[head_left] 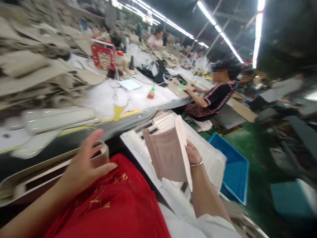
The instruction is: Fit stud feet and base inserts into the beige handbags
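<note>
My right hand (193, 152), with a bracelet at the wrist, grips the edge of a pinkish-beige folded panel (165, 153) with a pale border. Its fingers are partly hidden behind the panel, which is tilted above a white board (135, 145) bearing other pale flat pieces. My left hand (86, 165) is raised with fingers and thumb apart, holding nothing. Just behind its fingers stands the curved end of a beige band-like piece (105, 152). The red cloth (119, 201) with gold lettering covers my lap.
A long worktable (99, 99) carries heaped beige pieces (32, 69), white padded strips (59, 119), a red box (103, 56) and a small bottle with orange liquid (151, 92). A blue crate (235, 168) is on the green floor at right. A co-worker (215, 96) sits farther along.
</note>
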The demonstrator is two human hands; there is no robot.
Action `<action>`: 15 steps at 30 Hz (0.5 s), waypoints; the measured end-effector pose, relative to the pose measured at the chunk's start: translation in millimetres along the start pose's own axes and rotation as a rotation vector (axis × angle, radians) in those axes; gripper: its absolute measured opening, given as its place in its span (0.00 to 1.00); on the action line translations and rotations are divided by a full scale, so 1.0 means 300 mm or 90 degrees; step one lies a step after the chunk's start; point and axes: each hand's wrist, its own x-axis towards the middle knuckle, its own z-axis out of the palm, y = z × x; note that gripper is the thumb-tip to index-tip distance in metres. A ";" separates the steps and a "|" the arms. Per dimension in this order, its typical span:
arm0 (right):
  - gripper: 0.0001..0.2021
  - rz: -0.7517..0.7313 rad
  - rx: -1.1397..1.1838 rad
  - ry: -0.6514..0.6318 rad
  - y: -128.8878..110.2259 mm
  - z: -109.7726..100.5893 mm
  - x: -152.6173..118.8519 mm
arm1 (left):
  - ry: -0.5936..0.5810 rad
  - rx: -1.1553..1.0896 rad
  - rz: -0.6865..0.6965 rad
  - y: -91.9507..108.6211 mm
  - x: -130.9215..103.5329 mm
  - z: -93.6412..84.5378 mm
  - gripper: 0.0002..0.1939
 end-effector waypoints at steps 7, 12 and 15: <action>0.25 -0.101 -0.062 -0.308 -0.203 0.734 0.285 | 0.041 -0.432 -0.052 0.024 0.099 -0.250 0.27; 0.41 -0.309 -0.293 -0.379 -0.231 0.981 0.271 | 0.357 -0.371 0.008 -0.031 0.025 -0.452 0.24; 0.52 -0.437 -0.458 -0.435 -0.209 1.098 0.217 | 0.426 -0.292 0.004 -0.092 -0.037 -0.502 0.21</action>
